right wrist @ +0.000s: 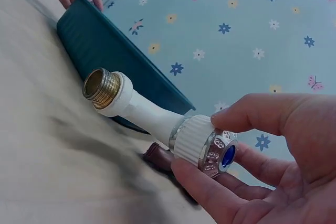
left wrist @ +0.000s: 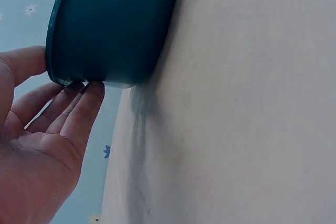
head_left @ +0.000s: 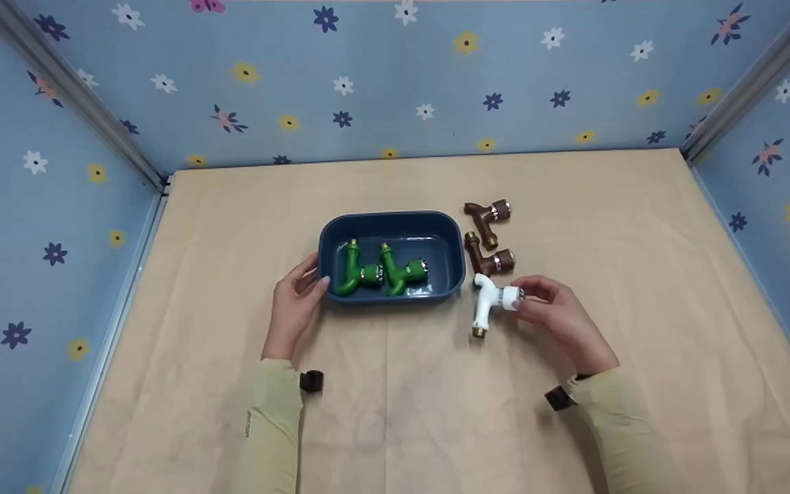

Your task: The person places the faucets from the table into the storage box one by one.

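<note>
My left hand (head_left: 293, 302) holds the left end of a dark blue plastic basin (head_left: 395, 300), thumb at the rim and fingertips against the outer wall. In the left wrist view, the basin (left wrist: 115, 30) shows its curved side above the fingers. Two green taps (head_left: 350, 267) lie inside it, side by side. By its ribbed knob, my right hand (head_left: 559, 312) pinches a white tap (head_left: 484, 302) just right of the basin. The right wrist view shows the white tap's brass threaded end (right wrist: 102, 88) pointing away from the hand and a blue dot on the knob.
Two brown taps, an upper one (head_left: 483, 221) and a lower one (head_left: 481, 257), lie on the beige cloth (head_left: 395, 412) beyond the white tap. Blue flowered panels (head_left: 395, 75) stand around the back and sides of the table.
</note>
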`<state>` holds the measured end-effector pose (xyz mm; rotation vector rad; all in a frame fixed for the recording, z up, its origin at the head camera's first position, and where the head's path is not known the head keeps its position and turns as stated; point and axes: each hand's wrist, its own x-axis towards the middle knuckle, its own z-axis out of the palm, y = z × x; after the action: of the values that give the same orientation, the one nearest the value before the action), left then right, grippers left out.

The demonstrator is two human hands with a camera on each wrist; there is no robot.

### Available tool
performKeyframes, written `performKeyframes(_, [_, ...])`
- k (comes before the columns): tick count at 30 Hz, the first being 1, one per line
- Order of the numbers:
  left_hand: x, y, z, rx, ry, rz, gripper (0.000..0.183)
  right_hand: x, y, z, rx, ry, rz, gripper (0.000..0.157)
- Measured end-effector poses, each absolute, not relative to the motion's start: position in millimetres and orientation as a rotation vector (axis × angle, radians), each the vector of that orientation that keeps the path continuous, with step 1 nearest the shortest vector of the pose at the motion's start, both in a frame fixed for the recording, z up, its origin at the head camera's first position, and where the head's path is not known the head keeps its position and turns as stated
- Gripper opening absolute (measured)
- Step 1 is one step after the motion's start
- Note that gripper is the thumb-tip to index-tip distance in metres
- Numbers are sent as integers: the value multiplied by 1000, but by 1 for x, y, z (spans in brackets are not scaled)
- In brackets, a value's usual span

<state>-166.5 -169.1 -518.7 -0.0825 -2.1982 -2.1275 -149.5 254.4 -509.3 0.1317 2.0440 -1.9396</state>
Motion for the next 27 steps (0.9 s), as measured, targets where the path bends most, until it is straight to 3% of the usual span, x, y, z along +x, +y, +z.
performKeyframes(27, [-165,-168,-516,-50,-2212,-2133,50,-162,226,-482,45,1874,-2190,37])
